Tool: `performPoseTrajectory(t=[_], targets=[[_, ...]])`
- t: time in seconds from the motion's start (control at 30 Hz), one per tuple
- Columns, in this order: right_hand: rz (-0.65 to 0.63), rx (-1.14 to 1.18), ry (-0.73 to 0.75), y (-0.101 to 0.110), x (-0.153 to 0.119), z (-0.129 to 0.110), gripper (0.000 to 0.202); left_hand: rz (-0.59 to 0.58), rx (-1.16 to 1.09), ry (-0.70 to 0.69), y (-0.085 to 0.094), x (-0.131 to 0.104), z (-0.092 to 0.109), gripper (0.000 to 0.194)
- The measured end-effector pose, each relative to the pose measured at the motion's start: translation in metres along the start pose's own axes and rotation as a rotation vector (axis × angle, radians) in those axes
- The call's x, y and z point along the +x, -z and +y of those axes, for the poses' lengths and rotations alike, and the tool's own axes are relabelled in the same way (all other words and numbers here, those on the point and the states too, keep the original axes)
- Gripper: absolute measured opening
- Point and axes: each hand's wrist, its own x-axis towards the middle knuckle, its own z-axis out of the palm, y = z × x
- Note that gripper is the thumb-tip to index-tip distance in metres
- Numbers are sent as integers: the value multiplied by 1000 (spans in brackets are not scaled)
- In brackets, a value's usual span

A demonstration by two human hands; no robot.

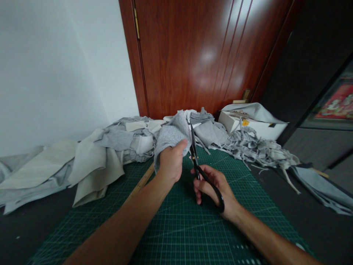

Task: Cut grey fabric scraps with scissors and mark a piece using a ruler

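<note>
My left hand (171,163) grips a piece of grey fabric (172,136), its thumb pressed on top, and holds it up over the green cutting mat (179,224). To the right, my right hand (213,186) is wrapped round the handles of a pair of black scissors (194,158). The scissors point away from me, with their blades slightly parted right beside the fabric's right edge. Whether the blades touch the cloth I cannot tell. The fingers of my left hand under the fabric are partly hidden.
Grey and cream fabric pieces (91,158) lie heaped along the left and back. A wooden ruler (142,180) rests on the mat under my left arm. At the back right stand a white box (253,127) and a tangle of grey strips (261,149). A brown door (187,55) rises behind.
</note>
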Motion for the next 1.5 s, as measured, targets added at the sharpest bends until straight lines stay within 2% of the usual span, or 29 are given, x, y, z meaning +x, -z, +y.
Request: performPoseTrajectory(t=[0.93, 1.3, 1.5], targets=[[93, -153, 44, 1, -1, -3, 38, -24, 40, 0, 1, -1, 0, 23], [116, -167, 60, 1, 0, 0, 37, 25, -64, -7, 1, 3, 1, 26], [91, -187, 84, -1, -1, 6, 34, -73, -195, 21, -1, 4, 12, 38]])
